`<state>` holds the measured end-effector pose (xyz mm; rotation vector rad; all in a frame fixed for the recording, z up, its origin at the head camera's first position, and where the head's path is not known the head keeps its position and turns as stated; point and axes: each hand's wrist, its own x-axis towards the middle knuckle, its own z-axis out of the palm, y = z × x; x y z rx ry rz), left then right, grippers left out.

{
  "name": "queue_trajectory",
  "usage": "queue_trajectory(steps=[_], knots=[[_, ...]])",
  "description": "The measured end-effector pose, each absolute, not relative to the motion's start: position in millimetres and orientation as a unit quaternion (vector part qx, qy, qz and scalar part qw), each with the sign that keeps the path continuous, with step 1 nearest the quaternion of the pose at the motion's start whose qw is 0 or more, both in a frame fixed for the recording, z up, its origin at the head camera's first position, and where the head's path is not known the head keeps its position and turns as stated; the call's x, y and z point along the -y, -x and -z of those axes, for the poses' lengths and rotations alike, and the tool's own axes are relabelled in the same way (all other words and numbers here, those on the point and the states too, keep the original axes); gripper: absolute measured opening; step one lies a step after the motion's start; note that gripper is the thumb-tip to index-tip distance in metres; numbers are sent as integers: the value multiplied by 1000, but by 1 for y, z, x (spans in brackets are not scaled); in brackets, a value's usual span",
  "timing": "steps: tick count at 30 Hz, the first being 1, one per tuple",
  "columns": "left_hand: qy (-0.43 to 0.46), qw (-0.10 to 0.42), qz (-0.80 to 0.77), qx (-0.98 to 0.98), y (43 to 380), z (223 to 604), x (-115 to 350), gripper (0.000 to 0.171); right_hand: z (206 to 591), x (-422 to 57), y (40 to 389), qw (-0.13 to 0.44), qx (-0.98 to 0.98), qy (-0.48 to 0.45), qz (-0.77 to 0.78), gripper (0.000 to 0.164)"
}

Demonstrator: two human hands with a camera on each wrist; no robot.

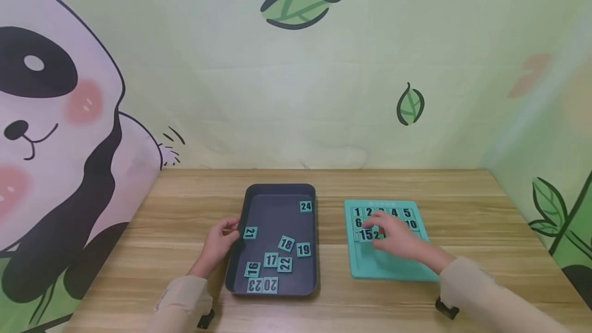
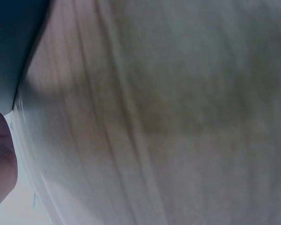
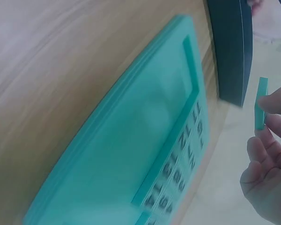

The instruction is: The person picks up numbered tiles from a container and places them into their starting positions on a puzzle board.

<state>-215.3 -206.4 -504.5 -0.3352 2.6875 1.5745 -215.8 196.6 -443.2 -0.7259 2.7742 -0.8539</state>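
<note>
My right hand (image 1: 396,238) is over a turquoise number board (image 1: 388,269) and pinches a small turquoise tile marked 15 (image 1: 365,234) between thumb and fingers. Edge-on, the tile (image 3: 261,104) shows above the board in the right wrist view. Rows of numbered tiles fill the board's far part; my hand and the held tile hide some of them. The recess nearer me is bare. My left hand (image 1: 218,243) grips the left wall of a dark tray (image 1: 277,202). Of that hand, only a part (image 2: 1,161) shows at the edge of the left wrist view.
Loose tiles lie in the tray: 24 (image 1: 306,206) at the far right, 21 (image 1: 250,233) by the left wall, and several more toward the near end, some turned or upside down. Tray and board stand apart on a wooden table (image 1: 330,251). A printed cloth (image 1: 222,66) backs it.
</note>
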Motion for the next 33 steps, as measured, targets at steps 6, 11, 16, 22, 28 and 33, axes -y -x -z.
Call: queue_trajectory(steps=[6, 11, 16, 22, 28, 33], knots=[[108, 7, -503, -857, 214, 505, 207, 36, 448, -226, 219, 39, -927, 238, 288, 35], [108, 5, -501, -859, 215, 504, 207, 36, 452, -247, 222, 43, -922, 218, 316, 38], [96, -6, -498, -862, 215, 505, 208, 36, 456, -262, 222, 37, -930, 193, 309, 39], [91, -12, -496, -863, 214, 506, 207, 37, 467, -278, 224, 41, -938, 174, 298, 40], [86, -15, -497, -863, 214, 506, 208, 37, 474, -289, 225, 49, -946, 157, 280, 40], [86, -15, -498, -863, 214, 504, 207, 37, 478, -292, 225, 57, -953, 145, 258, 38]])
